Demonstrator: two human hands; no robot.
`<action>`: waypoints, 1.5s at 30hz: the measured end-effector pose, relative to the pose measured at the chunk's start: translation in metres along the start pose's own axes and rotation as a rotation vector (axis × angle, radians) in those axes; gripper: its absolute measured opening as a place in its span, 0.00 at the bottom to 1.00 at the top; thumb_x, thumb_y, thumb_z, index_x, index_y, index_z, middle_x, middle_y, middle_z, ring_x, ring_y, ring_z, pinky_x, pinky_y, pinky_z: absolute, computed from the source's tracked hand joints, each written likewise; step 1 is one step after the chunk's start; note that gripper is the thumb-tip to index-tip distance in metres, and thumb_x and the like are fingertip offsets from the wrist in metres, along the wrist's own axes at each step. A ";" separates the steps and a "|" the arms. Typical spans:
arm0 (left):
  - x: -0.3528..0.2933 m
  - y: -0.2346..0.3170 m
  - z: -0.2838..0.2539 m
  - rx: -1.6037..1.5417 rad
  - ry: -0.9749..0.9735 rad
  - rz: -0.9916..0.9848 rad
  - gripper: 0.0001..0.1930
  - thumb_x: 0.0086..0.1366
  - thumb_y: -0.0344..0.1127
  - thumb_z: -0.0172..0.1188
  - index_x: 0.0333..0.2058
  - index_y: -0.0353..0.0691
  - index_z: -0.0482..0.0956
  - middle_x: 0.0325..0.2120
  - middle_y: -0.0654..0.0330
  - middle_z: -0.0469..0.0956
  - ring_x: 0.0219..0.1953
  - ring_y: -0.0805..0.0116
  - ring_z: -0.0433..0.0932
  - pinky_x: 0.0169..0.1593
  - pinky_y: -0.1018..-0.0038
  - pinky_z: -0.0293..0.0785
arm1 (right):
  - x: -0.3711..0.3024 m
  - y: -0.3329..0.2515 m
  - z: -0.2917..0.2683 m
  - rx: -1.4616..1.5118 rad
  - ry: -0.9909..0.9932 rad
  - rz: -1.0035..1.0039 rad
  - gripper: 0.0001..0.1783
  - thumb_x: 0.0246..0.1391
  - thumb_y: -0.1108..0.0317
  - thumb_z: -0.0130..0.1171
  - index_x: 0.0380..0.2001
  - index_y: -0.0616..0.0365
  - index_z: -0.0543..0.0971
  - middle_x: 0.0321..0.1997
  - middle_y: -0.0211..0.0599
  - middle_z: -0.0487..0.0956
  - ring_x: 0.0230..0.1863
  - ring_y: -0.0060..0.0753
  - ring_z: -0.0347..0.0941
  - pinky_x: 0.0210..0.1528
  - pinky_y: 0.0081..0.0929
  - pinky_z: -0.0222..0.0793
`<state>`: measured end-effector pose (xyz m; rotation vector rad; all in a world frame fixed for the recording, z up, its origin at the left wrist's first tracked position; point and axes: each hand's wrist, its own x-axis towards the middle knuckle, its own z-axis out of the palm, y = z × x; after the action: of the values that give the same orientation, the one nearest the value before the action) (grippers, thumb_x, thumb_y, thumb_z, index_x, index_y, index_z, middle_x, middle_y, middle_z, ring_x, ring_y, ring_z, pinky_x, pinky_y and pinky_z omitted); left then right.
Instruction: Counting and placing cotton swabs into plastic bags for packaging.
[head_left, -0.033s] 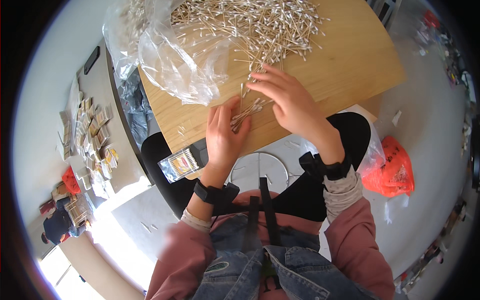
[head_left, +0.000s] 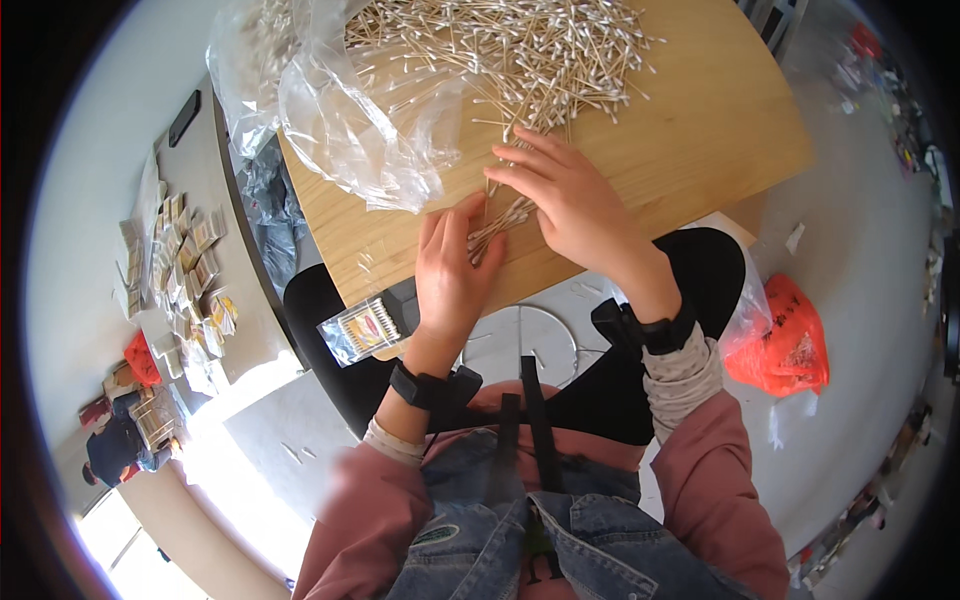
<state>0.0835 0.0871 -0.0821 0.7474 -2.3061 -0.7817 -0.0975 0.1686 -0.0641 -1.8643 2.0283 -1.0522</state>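
My left hand (head_left: 452, 268) rests near the front edge of the wooden table (head_left: 700, 130), its thumb and fingers curled around a small bunch of cotton swabs (head_left: 508, 220). The swabs' white tips fan out between thumb and forefinger. To the right, my right hand (head_left: 572, 200) has its fingers stretched out over a few loose swabs and holds nothing that I can see. Its fingertips partly cover the swabs below them. Beyond both hands spreads a big heap of cotton swabs (head_left: 560, 50) with wooden sticks.
A clear plastic bag (head_left: 360, 140) lies left of the heap. Below the table's left front edge is a filled packet of swabs (head_left: 362, 328). A side table (head_left: 245, 320) bears many packs and a dark phone (head_left: 184, 118). A red bag (head_left: 785, 340) stands at right.
My right hand has shifted slightly left and nearer, toward the bunch. My left hand stays around the swabs with hardly any movement.
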 end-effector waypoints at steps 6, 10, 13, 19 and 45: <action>0.002 -0.006 -0.009 0.003 0.001 0.021 0.13 0.56 0.20 0.67 0.41 0.35 0.81 0.39 0.55 0.84 0.41 0.54 0.80 0.46 0.64 0.78 | 0.018 0.027 0.012 -0.222 0.058 -0.117 0.19 0.46 0.83 0.61 0.42 0.55 0.85 0.56 0.32 0.80 0.66 0.42 0.69 0.65 0.41 0.68; -0.002 -0.009 -0.015 0.000 0.019 0.015 0.09 0.56 0.18 0.66 0.36 0.34 0.82 0.38 0.55 0.84 0.39 0.55 0.81 0.45 0.65 0.78 | 0.028 0.040 0.013 -0.158 0.181 -0.149 0.10 0.46 0.79 0.65 0.34 0.56 0.86 0.44 0.28 0.84 0.56 0.37 0.75 0.59 0.37 0.71; -0.007 -0.008 -0.024 -0.020 -0.022 0.026 0.09 0.55 0.18 0.67 0.35 0.34 0.82 0.37 0.55 0.85 0.39 0.55 0.82 0.44 0.66 0.79 | 0.030 0.040 0.017 -0.128 0.232 -0.137 0.08 0.46 0.78 0.66 0.32 0.56 0.86 0.39 0.27 0.83 0.51 0.35 0.77 0.55 0.36 0.71; -0.012 -0.006 -0.026 -0.033 -0.078 0.047 0.09 0.55 0.17 0.66 0.35 0.34 0.82 0.38 0.54 0.84 0.40 0.54 0.81 0.44 0.66 0.78 | 0.036 0.024 0.031 -0.071 0.131 -0.156 0.07 0.46 0.77 0.66 0.30 0.56 0.84 0.38 0.27 0.82 0.49 0.35 0.76 0.54 0.35 0.70; 0.015 -0.009 -0.017 0.081 -0.004 0.003 0.09 0.55 0.21 0.71 0.35 0.35 0.85 0.37 0.56 0.86 0.40 0.58 0.83 0.47 0.69 0.77 | 0.020 0.039 0.013 -0.072 0.142 -0.162 0.04 0.47 0.76 0.66 0.28 0.56 0.85 0.35 0.26 0.81 0.45 0.34 0.75 0.54 0.33 0.68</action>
<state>0.0880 0.0654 -0.0714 0.7777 -2.3536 -0.6928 -0.1246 0.1435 -0.0907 -2.0759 2.0443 -1.1995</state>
